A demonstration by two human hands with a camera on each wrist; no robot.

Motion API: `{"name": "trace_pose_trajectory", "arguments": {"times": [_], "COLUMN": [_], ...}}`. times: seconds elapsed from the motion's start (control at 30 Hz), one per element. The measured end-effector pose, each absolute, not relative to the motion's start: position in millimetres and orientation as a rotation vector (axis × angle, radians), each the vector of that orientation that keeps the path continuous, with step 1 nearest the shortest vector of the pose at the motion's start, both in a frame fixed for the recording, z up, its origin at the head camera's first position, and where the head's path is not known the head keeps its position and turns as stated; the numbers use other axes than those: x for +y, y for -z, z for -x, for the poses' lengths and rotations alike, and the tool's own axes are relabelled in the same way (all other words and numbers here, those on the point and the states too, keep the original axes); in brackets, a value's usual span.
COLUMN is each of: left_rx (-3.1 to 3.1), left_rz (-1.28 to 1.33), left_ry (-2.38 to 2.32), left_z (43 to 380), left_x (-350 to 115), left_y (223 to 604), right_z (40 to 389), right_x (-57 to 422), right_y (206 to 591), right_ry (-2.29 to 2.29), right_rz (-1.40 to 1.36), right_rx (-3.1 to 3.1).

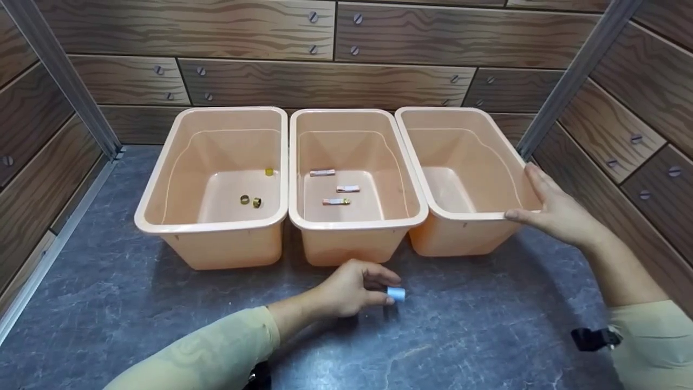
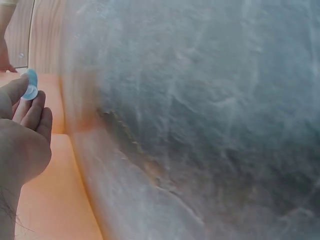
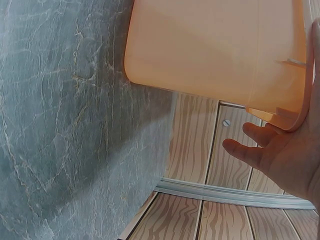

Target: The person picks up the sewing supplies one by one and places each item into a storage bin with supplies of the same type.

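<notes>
My left hand (image 1: 349,287) pinches a small light-blue cylinder (image 1: 396,294) between thumb and fingers, low over the grey surface in front of the middle bin (image 1: 357,223). The left wrist view shows the cylinder (image 2: 31,85) with a pale, shiny end. On the near right corner of the right bin (image 1: 471,216) rests my right hand (image 1: 560,208), its thumb along the front rim. In the right wrist view, two fingers of this hand (image 3: 292,155) extend loosely outside the bin wall (image 3: 200,45), below the rim.
The left bin (image 1: 211,227) holds two brass-coloured rings (image 1: 250,201) and a small yellow piece (image 1: 269,171). Three small tubes (image 1: 336,201) with pale wrappers lie in the middle bin. Wood-patterned panels (image 1: 379,84) and metal posts (image 1: 574,76) enclose the grey tabletop (image 1: 460,336).
</notes>
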State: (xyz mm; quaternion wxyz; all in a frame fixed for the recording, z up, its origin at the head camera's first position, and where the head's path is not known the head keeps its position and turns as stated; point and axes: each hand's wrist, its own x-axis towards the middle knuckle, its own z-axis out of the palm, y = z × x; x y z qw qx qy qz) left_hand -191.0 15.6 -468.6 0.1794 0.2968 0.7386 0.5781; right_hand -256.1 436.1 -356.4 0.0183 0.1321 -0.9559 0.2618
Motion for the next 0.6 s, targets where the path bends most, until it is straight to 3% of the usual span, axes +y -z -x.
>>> {"name": "trace_pose_trajectory", "arguments": {"times": [0.6], "left_rx": [2.037], "left_rz": [-0.853], "left_ry": [-1.674], "left_z": [188], "left_x": [22], "left_y": [431], "right_z": [256], "right_x": [436], "right_y": [356], "right_ry": [-0.831], "right_rz": [-0.422], "right_rx": [-2.969]}}
